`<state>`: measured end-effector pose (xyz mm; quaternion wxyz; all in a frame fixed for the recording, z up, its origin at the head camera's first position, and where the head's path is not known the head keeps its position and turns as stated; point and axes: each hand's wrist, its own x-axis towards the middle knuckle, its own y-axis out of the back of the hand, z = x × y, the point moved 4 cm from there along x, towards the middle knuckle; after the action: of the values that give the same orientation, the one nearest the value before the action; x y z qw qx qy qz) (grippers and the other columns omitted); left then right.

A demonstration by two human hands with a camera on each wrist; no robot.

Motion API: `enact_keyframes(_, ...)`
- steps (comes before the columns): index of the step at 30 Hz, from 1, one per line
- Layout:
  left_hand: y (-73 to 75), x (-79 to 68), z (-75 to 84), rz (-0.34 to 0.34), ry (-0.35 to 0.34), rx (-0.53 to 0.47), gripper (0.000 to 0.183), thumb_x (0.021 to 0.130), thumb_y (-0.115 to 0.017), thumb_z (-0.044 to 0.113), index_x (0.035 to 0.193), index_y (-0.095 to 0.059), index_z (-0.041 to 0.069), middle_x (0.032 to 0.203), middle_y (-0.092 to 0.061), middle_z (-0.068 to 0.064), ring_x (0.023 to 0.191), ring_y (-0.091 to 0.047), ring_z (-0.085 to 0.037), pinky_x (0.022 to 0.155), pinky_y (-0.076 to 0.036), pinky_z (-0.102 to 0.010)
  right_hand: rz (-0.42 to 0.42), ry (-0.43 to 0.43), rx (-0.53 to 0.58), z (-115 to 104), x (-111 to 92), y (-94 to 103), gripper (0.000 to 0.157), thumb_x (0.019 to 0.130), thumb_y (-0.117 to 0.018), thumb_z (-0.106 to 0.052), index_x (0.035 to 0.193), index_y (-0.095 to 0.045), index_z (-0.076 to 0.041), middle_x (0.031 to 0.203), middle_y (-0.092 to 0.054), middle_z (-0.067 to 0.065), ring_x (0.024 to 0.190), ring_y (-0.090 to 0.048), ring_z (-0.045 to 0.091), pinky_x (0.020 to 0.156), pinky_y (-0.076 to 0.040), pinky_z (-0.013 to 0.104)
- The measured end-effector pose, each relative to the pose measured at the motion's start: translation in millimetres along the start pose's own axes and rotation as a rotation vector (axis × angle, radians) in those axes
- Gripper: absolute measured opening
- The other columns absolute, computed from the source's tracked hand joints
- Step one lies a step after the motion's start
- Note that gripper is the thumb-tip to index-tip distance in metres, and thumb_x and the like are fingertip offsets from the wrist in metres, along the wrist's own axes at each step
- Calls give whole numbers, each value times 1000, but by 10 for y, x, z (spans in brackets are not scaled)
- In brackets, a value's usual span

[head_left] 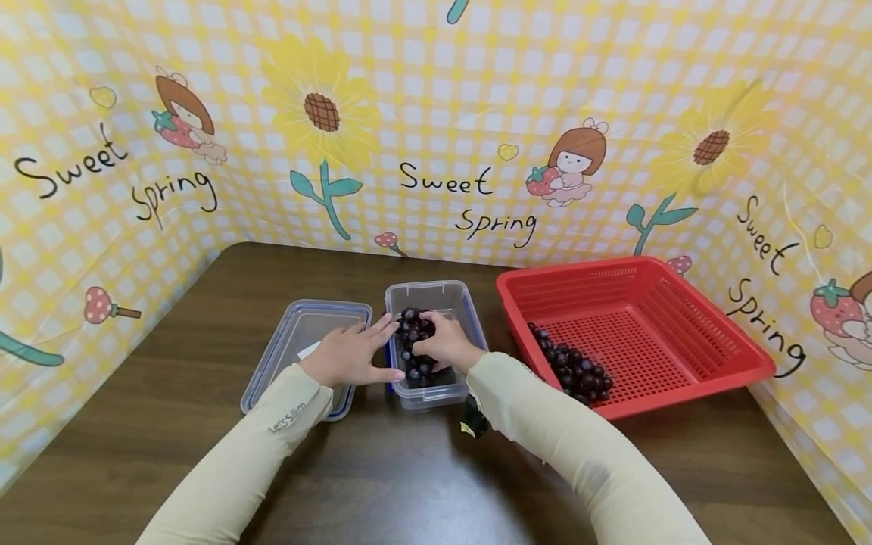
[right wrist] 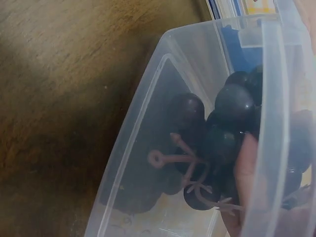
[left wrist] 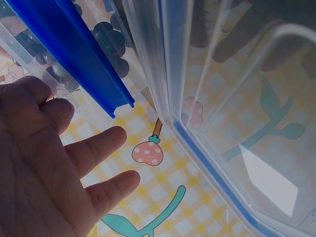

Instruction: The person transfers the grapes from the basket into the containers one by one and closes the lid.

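Dark purple grapes (head_left: pixel 412 325) on a stem lie inside a clear plastic container (head_left: pixel 436 397) at the middle of the table. My right hand (head_left: pixel 450 344) reaches into it and holds the bunch with curled fingers; some of them are hidden by the grapes. In the right wrist view, pale stems (right wrist: pixel 182 159) show through the container wall. My left hand (head_left: pixel 350 354) lies at the container's left side, fingers extended and spread, near its rim. A blue latch (left wrist: pixel 74 54) hangs on that side in the left wrist view.
Left of the container lies a clear lid (head_left: pixel 313 322) with a blue seal, partly beneath my left hand. To the right stands a red perforated basket (head_left: pixel 681 341) with more grapes (head_left: pixel 575 371) along its left side. A patterned cloth (head_left: pixel 436 121) hangs behind the table.
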<state>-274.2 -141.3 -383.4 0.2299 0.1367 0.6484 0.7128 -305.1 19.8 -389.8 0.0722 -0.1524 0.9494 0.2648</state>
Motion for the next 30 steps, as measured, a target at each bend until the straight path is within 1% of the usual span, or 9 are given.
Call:
enact_keyframes(5, 16, 7, 8, -6, 8, -7, 88, 88, -48, 66, 151, -29, 7, 156, -23, -12, 126, -40, -51, 99, -33, -63, -56, 10, -56, -43, -17, 13, 64, 82, -65, -9, 143, -44, -11, 142, -41, 22, 101, -60, 39, 59, -57, 40)
enact_keyframes(9, 26, 2, 6, 0, 4, -12, 88, 88, -49, 65, 151, -29, 6, 156, -24, -13, 125, -41, -52, 98, -34, -64, -74, 23, -43, -86, -27, 45, 59, 86, -62, -13, 143, -45, -12, 143, -42, 19, 105, -58, 37, 61, -57, 40)
enact_keyframes(12, 23, -16, 8, 1, 3, -18, 88, 89, -49, 64, 150, -29, 5, 156, -24, -13, 124, -42, -52, 98, -34, -63, -56, 38, -56, -103, -51, 62, 55, 88, -58, -15, 142, -48, -12, 138, -50, 16, 96, -61, 30, 57, -57, 35)
enact_keyframes(14, 22, -27, 11, 2, 4, -22, 87, 89, -49, 64, 150, -29, 5, 156, -25, -14, 124, -42, -52, 98, -34, -63, -56, 40, -79, -106, -70, 73, 54, 88, -57, -15, 141, -49, -12, 134, -53, 17, 73, -61, 20, 56, -56, 33)
enact_keyframes(16, 18, -29, 8, 2, 5, -26, 87, 89, -49, 64, 150, -29, 5, 156, -24, -13, 125, -42, -52, 98, -34, -63, -60, 36, -94, -108, -80, 86, 53, 89, -56, -15, 141, -49, -12, 133, -55, 16, 56, -51, 13, 56, -56, 33)
enact_keyframes(20, 18, -18, -1, 6, 0, -32, 87, 89, -49, 64, 150, -29, 5, 155, -24, -14, 124, -42, -52, 98, -34, -63, -74, 33, -118, -115, -76, 124, 51, 89, -54, -13, 140, -51, -12, 136, -52, 16, 64, -49, 9, 60, -56, 36)
enact_keyframes(23, 18, -17, -2, 7, -4, -30, 88, 89, -49, 64, 150, -29, 5, 155, -25, -15, 124, -43, -52, 98, -35, -63, -93, 51, -195, -103, -64, 141, 51, 90, -53, -12, 141, -49, -11, 117, -62, 18, 66, -49, 10, 54, -52, 29)
enact_keyframes(27, 7, -16, -3, 9, -9, -29, 88, 89, -49, 64, 150, -29, 5, 155, -24, -14, 123, -44, -51, 97, -35, -63, -106, 70, -277, -78, -40, 162, 54, 91, -53, -12, 144, -45, -11, 91, -63, 15, 49, -42, 12, 48, -47, 28)
enact_keyframes(30, -2, -10, 2, 12, -14, -30, 88, 88, -49, 65, 151, -29, 6, 155, -24, -14, 123, -44, -51, 97, -35, -63, -104, 57, -282, -55, -18, 179, 57, 89, -55, -12, 145, -43, -10, 105, -64, 14, 61, -54, 17, 54, -53, 35)
